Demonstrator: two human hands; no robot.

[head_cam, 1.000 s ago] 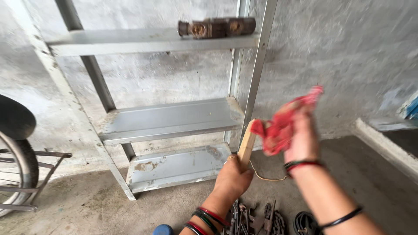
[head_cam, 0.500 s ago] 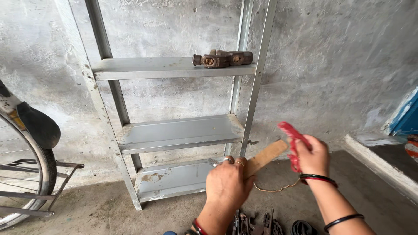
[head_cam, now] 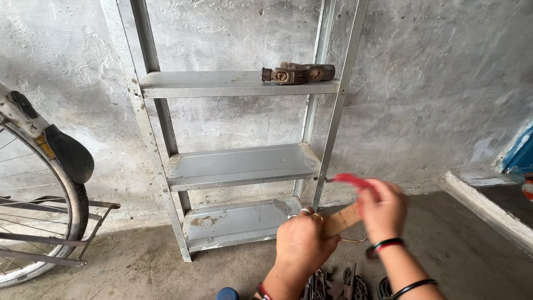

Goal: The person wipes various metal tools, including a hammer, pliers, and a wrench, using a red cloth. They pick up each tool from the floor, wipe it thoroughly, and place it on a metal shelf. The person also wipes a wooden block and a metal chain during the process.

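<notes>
Compared with a second ago, the view has dipped and shifted, so the metal rack now sits centre frame and both hands have dropped from about 3 o'clock to the lower edge near 5 o'clock, which suggests the tools are being brought down toward the floor. At 9 o'clock a bicycle wheel (head_cam: 39,222) with its mudguard leans in from the left. The grey metal shelf rack (head_cam: 239,166) stands against a rough plastered wall, with rusty hammer heads (head_cam: 298,73) on its upper shelf at 12 o'clock. The left hand (head_cam: 302,244) is clenched around a wooden handle (head_cam: 342,220). Just right of it, the right hand (head_cam: 383,211), blurred by motion, grips a red-handled tool (head_cam: 350,180). A bare concrete floor (head_cam: 139,266) carries dark metal tools (head_cam: 333,283) at 6 o'clock.
</notes>
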